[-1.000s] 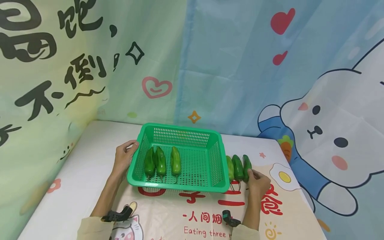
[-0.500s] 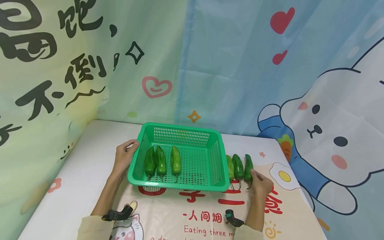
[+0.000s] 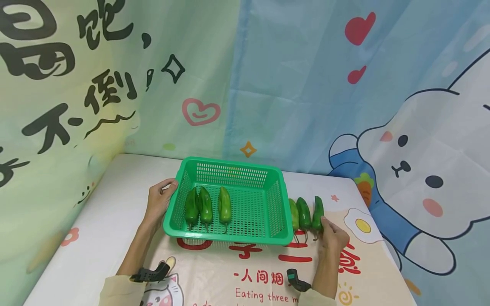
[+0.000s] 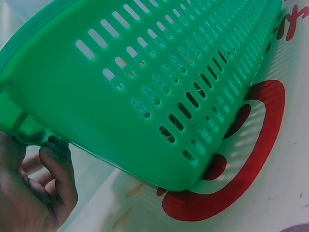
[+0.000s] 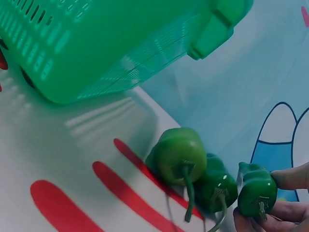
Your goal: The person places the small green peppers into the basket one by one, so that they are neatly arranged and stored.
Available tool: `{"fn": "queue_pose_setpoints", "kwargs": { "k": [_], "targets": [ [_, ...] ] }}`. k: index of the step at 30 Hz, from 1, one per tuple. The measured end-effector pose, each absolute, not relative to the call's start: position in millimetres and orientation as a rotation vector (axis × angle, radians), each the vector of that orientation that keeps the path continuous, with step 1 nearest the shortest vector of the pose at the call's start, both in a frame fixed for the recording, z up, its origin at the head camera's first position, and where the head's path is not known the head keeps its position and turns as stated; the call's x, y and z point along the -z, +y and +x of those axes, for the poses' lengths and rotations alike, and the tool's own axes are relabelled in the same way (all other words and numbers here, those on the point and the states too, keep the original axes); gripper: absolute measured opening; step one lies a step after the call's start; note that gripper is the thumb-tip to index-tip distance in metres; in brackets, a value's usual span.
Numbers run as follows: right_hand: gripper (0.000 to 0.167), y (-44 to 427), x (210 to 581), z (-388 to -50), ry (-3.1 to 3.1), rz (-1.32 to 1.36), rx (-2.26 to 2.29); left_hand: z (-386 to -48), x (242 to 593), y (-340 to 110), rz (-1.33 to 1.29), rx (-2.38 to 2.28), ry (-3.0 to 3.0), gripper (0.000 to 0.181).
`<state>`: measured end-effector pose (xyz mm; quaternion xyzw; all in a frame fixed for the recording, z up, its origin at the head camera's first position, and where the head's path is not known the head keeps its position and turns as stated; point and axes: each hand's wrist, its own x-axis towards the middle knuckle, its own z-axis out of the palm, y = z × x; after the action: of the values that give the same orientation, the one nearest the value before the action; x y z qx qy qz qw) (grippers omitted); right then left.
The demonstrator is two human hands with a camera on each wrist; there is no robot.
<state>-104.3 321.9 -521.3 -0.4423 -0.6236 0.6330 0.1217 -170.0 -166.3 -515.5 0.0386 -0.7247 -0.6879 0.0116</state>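
A green plastic basket [image 3: 229, 238] with slotted walls stands on the table. Three green peppers lie inside it: two side by side at the left, and one lighter pepper [image 3: 225, 206] a little apart. My left hand [image 3: 158, 202] holds the basket's left rim; in the left wrist view its fingers curl under that rim. Right of the basket, my right hand [image 3: 334, 236] pinches a dark green pepper [image 5: 258, 191] between thumb and fingers. Two more peppers lie between it and the basket: a light green pepper [image 5: 181, 157] and a darker pepper [image 5: 217, 186].
The table [image 3: 115, 191] is white, with a printed beige mat [image 3: 214, 272] over its front part. A printed cloth backdrop [image 3: 287, 85] hangs behind and to both sides. Black straps with small devices [image 3: 151, 273] sit on both wrists.
My right hand has shifted slightly right with its pepper, widening the gap to the neighbouring pepper. The left hand and the basket have stayed in place.
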Motion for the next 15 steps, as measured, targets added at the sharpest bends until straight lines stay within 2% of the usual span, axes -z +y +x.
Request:
{"fn": "queue_pose_setpoints", "kwargs": {
  "k": [15],
  "targets": [
    [0.064, 315.2, 488.0, -97.1, -1.825, -1.211, -1.932, -170.8, 515.0, -166.7, 0.144, 2.161, -2.250, 0.048]
  ]
}}
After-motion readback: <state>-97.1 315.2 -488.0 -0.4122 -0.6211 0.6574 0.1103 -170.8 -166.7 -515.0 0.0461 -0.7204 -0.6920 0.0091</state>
